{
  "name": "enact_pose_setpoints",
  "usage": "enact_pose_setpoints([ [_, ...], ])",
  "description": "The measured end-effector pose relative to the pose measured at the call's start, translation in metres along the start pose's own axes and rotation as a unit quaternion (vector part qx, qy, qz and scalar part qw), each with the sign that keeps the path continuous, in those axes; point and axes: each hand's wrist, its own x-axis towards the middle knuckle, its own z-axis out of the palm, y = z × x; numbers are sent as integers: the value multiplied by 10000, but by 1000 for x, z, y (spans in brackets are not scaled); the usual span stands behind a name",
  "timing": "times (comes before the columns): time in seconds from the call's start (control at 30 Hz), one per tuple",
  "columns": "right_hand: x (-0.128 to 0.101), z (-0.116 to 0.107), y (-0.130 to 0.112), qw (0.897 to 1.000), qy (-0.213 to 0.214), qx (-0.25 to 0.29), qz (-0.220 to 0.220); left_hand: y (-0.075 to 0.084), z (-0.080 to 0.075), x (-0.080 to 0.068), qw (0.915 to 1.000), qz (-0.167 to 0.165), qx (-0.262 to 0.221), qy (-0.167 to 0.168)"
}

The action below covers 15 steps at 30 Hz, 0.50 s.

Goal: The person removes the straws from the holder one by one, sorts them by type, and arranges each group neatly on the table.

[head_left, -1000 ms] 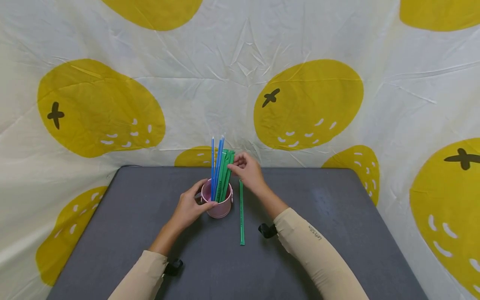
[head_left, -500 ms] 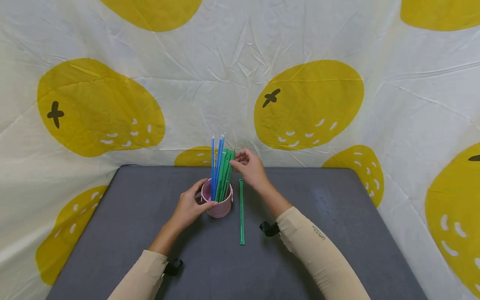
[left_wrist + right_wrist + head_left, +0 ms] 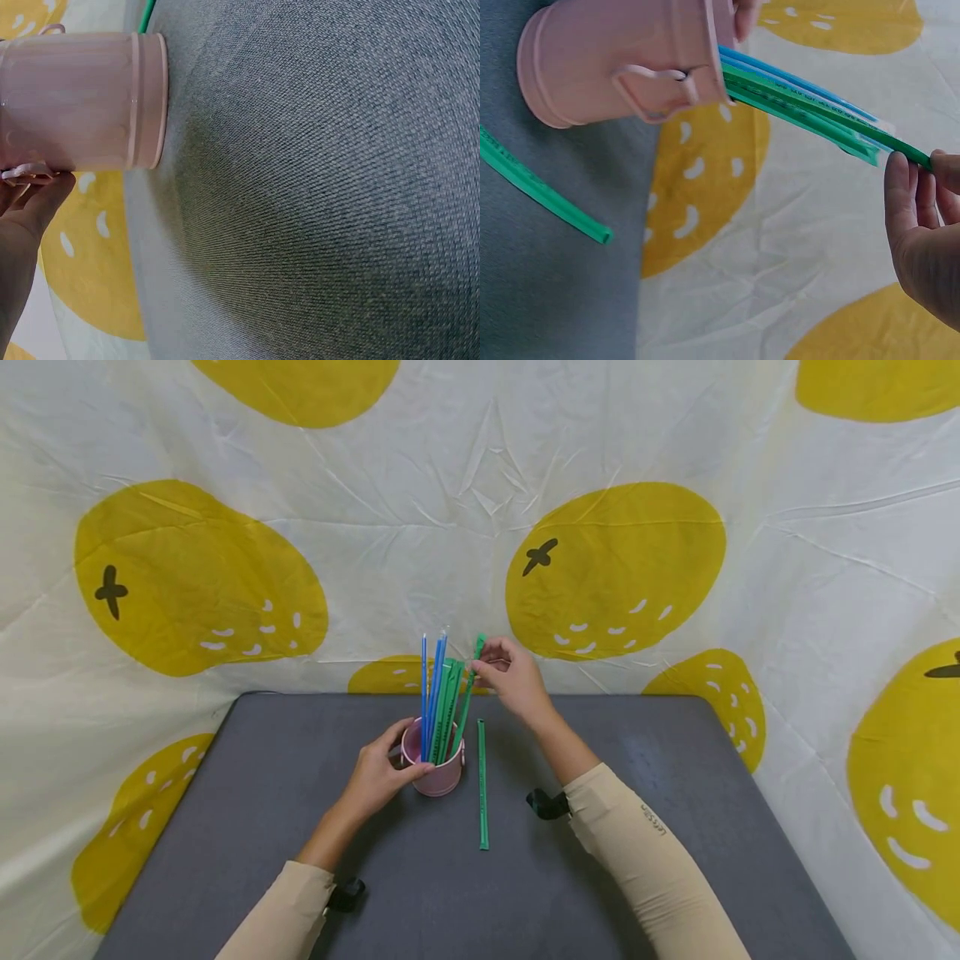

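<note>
1. Green straw [image 3: 467, 697], leaning out of the pink cup [image 3: 433, 770] near the tabletop's far edge, is pinched at its top by the right hand [image 3: 513, 681].
2. The cup is gripped by the left hand [image 3: 378, 775]; a straight upward draw is advised.

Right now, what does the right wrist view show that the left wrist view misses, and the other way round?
Only the right wrist view shows the right hand pinching a green stick, the blue sticks, and another green stick lying on the table. Only the left wrist view shows the left hand at the cup's rim and a broad stretch of grey table. Both show the pink cup.
</note>
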Motion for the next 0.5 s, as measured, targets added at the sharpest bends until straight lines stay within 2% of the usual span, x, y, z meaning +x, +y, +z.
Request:
enact_pose_setpoints([
  [0.5, -2, -20, -23, 9983, -38, 545, -206, -2, 0, -3, 10000, 32, 28, -52],
])
